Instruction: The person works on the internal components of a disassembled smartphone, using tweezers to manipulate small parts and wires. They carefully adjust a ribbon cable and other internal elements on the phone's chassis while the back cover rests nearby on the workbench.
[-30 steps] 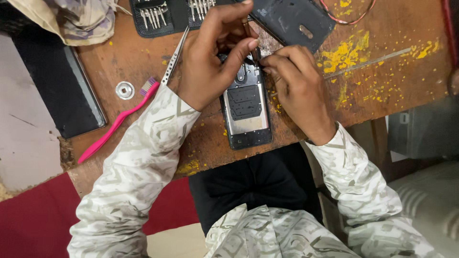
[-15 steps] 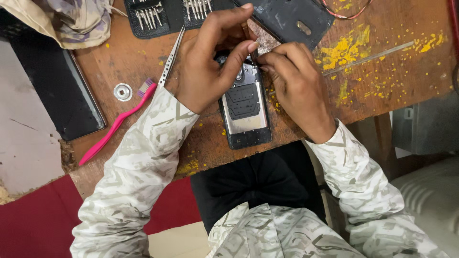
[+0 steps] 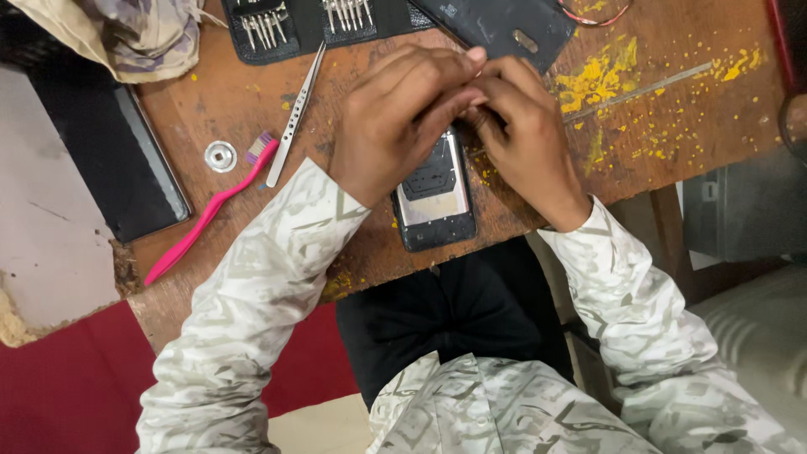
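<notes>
An opened phone [image 3: 435, 192] lies flat on the wooden table [image 3: 672, 126], close to the near edge and directly in front of the person, with its inside parts facing up. Its back cover [image 3: 504, 29], a dark plate with a small oval hole, lies apart at the far side of the table, so the step of opening is already done, as I judge it. Both hands are together over the upper end of the phone. The left hand [image 3: 395, 126] covers the top of it, with the fingers bent and reaching toward the right hand [image 3: 525, 139]; the fingertips of both meet at one spot above the phone. They seem to pinch something very small there, but it is hidden between the fingers, so I cannot tell whether they really hold a part or only press on it. The work inside the phone looks to be in the middle: the phone is not closed, and the cover waits to be put back. To the left lie metal tweezers [image 3: 294, 118], a pink toothbrush [image 3: 210, 210] and a small round metal washer [image 3: 220, 156], none of them touched. A black case with screwdriver bits [image 3: 311, 25] is open at the far edge. Yellow crumbs [image 3: 597, 76] are spread over the right part of the table.
</notes>
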